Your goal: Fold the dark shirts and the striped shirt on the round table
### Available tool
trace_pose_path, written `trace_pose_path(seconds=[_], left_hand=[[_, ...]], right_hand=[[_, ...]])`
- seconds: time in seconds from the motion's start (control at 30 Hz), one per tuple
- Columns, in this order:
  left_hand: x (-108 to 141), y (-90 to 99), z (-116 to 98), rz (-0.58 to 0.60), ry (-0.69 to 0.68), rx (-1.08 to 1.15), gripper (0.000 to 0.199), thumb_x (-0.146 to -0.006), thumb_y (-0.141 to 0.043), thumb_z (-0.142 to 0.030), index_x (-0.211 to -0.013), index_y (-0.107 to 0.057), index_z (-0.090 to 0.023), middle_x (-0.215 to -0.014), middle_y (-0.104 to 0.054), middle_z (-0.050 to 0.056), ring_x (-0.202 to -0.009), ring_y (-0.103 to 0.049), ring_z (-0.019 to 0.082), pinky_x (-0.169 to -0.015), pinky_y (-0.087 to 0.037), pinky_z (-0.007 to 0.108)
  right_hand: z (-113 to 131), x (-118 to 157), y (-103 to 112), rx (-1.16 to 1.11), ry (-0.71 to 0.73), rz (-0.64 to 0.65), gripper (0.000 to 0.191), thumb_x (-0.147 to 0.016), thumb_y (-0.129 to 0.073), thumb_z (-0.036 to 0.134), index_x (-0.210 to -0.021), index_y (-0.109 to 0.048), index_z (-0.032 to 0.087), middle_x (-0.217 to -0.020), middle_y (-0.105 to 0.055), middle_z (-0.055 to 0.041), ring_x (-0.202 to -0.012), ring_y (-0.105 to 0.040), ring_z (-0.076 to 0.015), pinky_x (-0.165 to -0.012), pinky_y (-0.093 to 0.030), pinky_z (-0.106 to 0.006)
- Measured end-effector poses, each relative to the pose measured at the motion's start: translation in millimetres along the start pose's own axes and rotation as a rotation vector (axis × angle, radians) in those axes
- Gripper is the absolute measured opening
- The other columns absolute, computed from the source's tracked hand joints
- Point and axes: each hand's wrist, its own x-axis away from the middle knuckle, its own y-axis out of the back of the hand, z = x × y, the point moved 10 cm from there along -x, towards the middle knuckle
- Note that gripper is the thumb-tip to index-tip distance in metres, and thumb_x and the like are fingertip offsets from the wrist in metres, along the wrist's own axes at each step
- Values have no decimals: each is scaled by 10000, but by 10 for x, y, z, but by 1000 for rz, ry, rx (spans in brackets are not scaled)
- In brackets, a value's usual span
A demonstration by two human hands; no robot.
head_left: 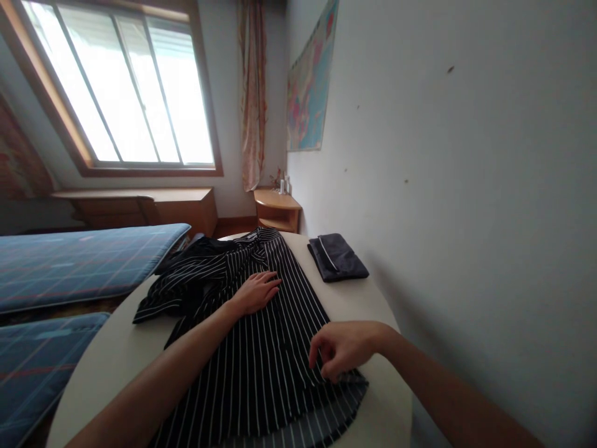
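A black shirt (252,367) with thin white stripes lies spread over a round pale table (102,361). Its sleeve (172,289) is bunched toward the left, and its curved hem (336,410) reaches the near right. My left hand (256,292) rests flat on the middle of the shirt, fingers stretched out. Over the shirt's right edge, close to the hem, hovers my right hand (347,348), its fingers bent downward and its thumb apart from the forefinger. No cloth shows between them.
A folded dark garment (338,256) lies at the table's far right, near the white wall (466,186). Blue plaid mattresses (84,264) stand at the left. A corner shelf (280,202) and a low wooden desk (186,198) are behind, below the window.
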Motion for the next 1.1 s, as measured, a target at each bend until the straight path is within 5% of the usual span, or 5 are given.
trace_pose_path(seconds=[0.1, 0.2, 0.57, 0.87, 1.1], left_hand=[[201, 12, -403, 13, -122, 85, 459, -1042, -294, -458, -1426, -500, -315, -1512, -464, 19, -1402, -400, 219, -1170, -296, 422], [342, -107, -540, 117, -166, 160, 481, -1037, -307, -487, -1493, -392, -355, -1589, -344, 5, -1461, -308, 236, -1196, -245, 459], [168, -204, 244, 152, -18, 129, 506, -1039, -306, -477, -1479, -435, -262, -1586, -342, 77, -1472, -278, 243, -1202, -213, 474], [180, -163, 222, 94, -16, 130, 513, -1031, -320, -497, -1454, -475, -253, -1571, -371, 80, -1456, -318, 243, -1200, -235, 458], [288, -136, 33, 103, -70, 138, 522, -1012, -364, -534, -1484, -420, -318, -1601, -309, 49, -1479, -259, 266, -1199, -227, 494]], right_hand=[[-196, -7, 73, 4, -48, -21, 360, -672, -764, 330, -996, -713, 182, -758, -660, 26, -643, -575, -113, -556, -420, -198], [-338, -10, 77, 35, -90, -16, 452, -566, -855, 392, -945, -716, 188, -765, -653, 39, -655, -574, -115, -567, -424, -203], [-313, 41, 352, 240, -8, -340, 479, -621, -779, 261, -1088, -693, 203, -873, -639, 16, -706, -532, -121, -602, -380, -213], [-547, 103, 217, 44, -147, -202, 339, -558, -621, 121, -885, -576, 196, -738, -573, 56, -594, -600, -115, -501, -392, -187], [-346, 179, 72, -49, -173, -66, 203, -706, -640, 293, -863, -560, 192, -559, -557, 66, -467, -561, -113, -470, -397, -196]])
